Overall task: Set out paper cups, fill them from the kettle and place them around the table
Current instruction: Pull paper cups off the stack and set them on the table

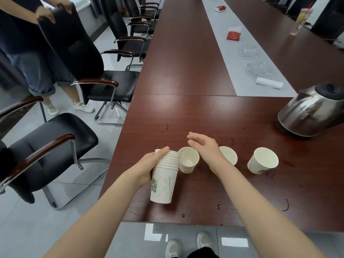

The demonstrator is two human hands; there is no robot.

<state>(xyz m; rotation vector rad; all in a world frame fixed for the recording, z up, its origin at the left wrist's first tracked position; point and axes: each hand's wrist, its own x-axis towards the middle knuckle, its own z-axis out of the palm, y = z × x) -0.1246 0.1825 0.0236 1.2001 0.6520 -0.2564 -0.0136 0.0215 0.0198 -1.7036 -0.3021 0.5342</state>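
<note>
Just below the frame's centre, the left hand (149,164) is gripping a tilted stack of green-printed paper cups (163,181). The right hand (204,146) is hovering beside it, fingers loose and apart, over three upright cups (262,161) lining the table (186,71). The kettle (309,112) is sitting at the right edge.

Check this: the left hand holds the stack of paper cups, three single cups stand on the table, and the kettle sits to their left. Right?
Not quite: the head view shows the kettle to their right. The left hand does hold the stack of paper cups, and three single cups stand on the table.
</note>
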